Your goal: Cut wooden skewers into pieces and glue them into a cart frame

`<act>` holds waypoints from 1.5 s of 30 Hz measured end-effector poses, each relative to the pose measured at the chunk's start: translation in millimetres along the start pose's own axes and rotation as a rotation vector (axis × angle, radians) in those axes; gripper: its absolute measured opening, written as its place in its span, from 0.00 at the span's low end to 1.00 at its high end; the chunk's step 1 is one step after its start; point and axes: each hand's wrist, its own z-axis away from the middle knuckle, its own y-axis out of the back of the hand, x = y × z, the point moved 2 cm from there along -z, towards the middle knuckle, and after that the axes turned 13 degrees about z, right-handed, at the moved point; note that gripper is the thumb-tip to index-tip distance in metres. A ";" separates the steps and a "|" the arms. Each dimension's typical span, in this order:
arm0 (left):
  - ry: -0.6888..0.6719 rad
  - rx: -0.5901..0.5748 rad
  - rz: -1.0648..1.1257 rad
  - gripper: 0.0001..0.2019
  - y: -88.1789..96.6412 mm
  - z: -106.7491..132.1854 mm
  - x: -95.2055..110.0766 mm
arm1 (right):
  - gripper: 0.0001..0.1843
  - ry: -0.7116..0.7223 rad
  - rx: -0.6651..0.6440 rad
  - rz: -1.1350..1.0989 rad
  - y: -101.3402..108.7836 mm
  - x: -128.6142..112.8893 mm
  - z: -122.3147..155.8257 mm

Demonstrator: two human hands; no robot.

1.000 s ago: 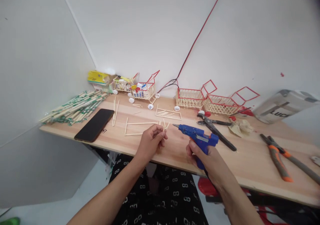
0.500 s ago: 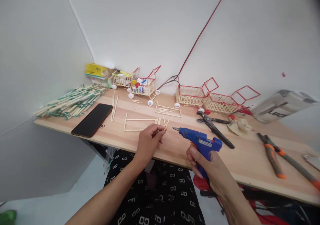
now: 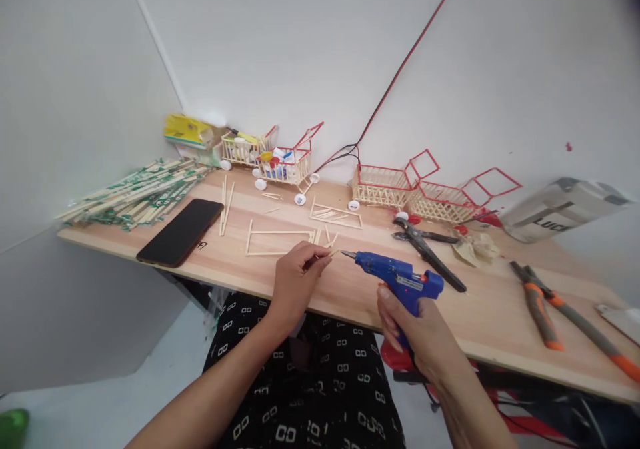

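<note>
My right hand is wrapped round the handle of a blue glue gun, its nozzle pointing left. Between thumb and fingers, my left hand pinches a short wooden stick; its tip is at or very near the nozzle, and I cannot tell whether they touch. Just behind the left hand lies a rectangular stick frame, partly covered by the fingers, with several short sticks at its right end. A second small frame with loose sticks inside lies farther back.
Stick-built carts with red rims, such as one filled cart and one empty cart, line the wall. Black pliers and orange-handled pliers lie right. On the left are a phone and wrapped chopsticks. A can stands at right.
The glue gun has shifted slightly left, and the stick in my left hand now shows at its nozzle. The gap between them has closed. The camera view has moved a little.
</note>
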 end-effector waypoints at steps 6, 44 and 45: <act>-0.006 0.006 0.007 0.04 0.0 0.2 2.3 | 0.25 0.004 0.005 -0.010 -0.1 0.4 -0.7; 0.020 0.026 0.030 0.04 -1.2 0.4 4.6 | 0.25 -0.012 0.018 0.082 1.5 0.4 0.9; 0.019 0.027 0.030 0.04 -1.2 0.4 4.1 | 0.25 -0.009 0.017 0.094 1.5 0.0 0.8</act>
